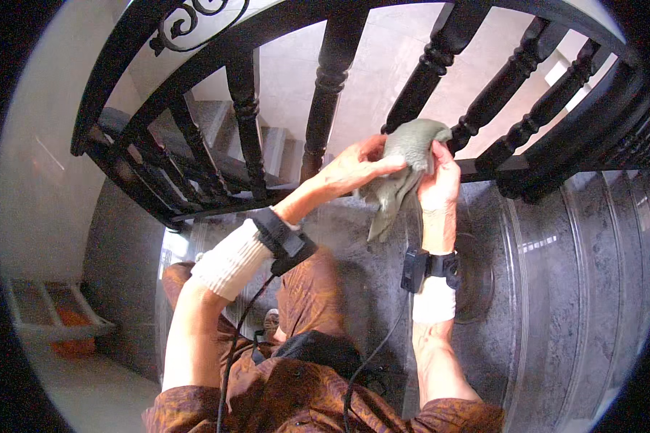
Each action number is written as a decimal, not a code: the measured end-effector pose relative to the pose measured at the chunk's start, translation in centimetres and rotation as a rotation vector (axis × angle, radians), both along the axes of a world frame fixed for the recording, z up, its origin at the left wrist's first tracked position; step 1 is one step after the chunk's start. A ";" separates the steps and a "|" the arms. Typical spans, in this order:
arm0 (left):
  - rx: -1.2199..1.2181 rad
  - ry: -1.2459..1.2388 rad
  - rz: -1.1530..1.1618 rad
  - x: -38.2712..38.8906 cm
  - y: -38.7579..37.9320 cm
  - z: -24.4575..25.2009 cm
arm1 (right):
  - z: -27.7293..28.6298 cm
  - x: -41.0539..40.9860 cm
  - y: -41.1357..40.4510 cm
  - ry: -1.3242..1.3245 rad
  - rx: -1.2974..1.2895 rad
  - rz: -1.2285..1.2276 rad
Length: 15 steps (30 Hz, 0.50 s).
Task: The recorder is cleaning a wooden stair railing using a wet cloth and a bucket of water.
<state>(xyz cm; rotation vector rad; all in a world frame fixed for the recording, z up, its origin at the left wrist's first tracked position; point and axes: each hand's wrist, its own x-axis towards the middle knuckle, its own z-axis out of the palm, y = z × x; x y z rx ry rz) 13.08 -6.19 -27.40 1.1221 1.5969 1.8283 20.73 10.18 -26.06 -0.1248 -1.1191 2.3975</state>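
A grey-green cloth (411,146) is bunched between my two hands in front of the dark stair railing. My left hand (365,165) grips it from the left, thumb pressed over its front. On the other side my right hand (441,173) holds it with the fingers bent up along its edge. One loose end of the cloth hangs below the hands. Behind it stands a turned black baluster (420,84), whose lower part is hidden by the cloth. Whether the cloth is wrapped around that baluster or only lies against it, I cannot tell.
More black balusters (330,86) run left and right under the upper rail (281,21). Stone steps (563,260) lie at the right, and another flight (222,130) shows through the railing. A round object (476,281), partly hidden, is by my right forearm. Cables (238,335) hang from both wrist devices.
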 end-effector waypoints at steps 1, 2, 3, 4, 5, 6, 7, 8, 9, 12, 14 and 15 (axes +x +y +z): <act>0.011 -0.034 -0.033 0.6 0.4 1.4 | 0.2 0.3 0.0 -0.034 0.012 -0.009; -0.041 -0.080 -0.003 1.1 0.3 2.5 | 0.7 0.8 0.0 -0.023 0.029 0.032; 0.008 -0.173 0.010 1.1 0.3 2.4 | 1.0 0.9 0.0 -0.018 0.027 0.032; 0.035 -0.177 0.040 0.7 0.2 2.3 | 1.3 1.0 0.2 -0.020 0.098 0.009; 0.062 -0.182 0.070 0.1 0.0 2.2 | 1.6 1.2 0.4 -0.021 0.169 -0.015; 0.107 -0.233 0.050 -0.4 -0.2 2.5 | 2.0 1.6 0.6 -0.059 0.425 -0.092; 0.162 -0.337 0.022 -0.6 -0.3 2.8 | 2.0 2.0 0.8 -0.055 0.423 -0.097; 0.131 -0.255 0.069 -0.8 -0.3 3.1 | 2.0 2.3 1.1 -0.057 0.465 -0.142; 0.097 -0.173 0.123 -1.0 -0.5 3.6 | 1.6 2.3 1.6 -0.060 0.504 -0.181; -0.071 0.023 0.194 -1.8 -0.5 5.7 | 2.1 2.5 2.0 -0.176 0.655 -0.357; -0.128 0.187 0.248 -2.0 -0.3 6.4 | 2.1 3.2 1.5 -0.234 0.907 -0.627; -0.172 0.352 0.283 -2.0 0.4 7.2 | 2.0 4.1 1.4 -0.293 1.039 -0.739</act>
